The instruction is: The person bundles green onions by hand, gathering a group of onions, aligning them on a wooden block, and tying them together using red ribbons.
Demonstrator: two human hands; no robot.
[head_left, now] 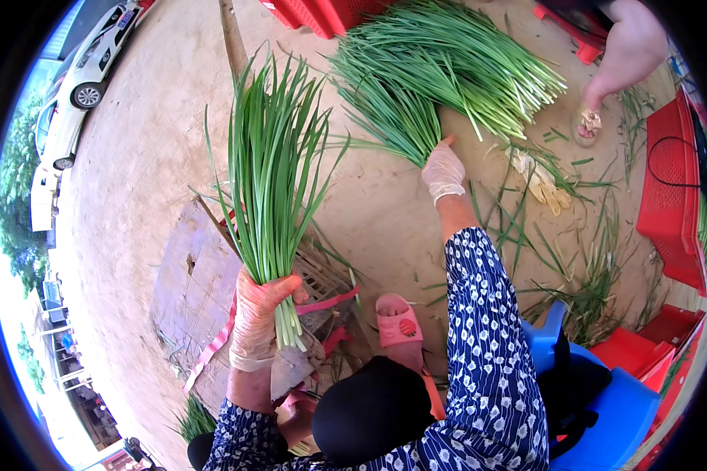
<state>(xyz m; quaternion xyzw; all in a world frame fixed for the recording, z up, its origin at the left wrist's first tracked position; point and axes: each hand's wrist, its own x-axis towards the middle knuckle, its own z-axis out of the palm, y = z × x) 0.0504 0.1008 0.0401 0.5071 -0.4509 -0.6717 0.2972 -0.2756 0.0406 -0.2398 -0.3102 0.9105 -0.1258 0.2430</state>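
Note:
My left hand [256, 318], in a thin clear glove, is closed round the pale stem ends of a bunch of garlic chives [273, 180]. The bunch stands upright, its green leaves fanning out away from me, above a worn wooden board [184, 271]. Reaching forward, my gloved right hand [445, 170] grips the stem ends of a smaller clump of chives [404, 125]. That clump lies against the near left side of a big chive pile [463, 67] on the ground. The fingertips of my right hand are partly hidden.
Loose leaves [589, 290] and a discarded glove [543, 182] litter the ground at right. Red crates [672, 196] line the right side. A blue chair [617, 416] is beside me, a pink strap [212, 353] on the board. Another person's leg [632, 51] is at far right.

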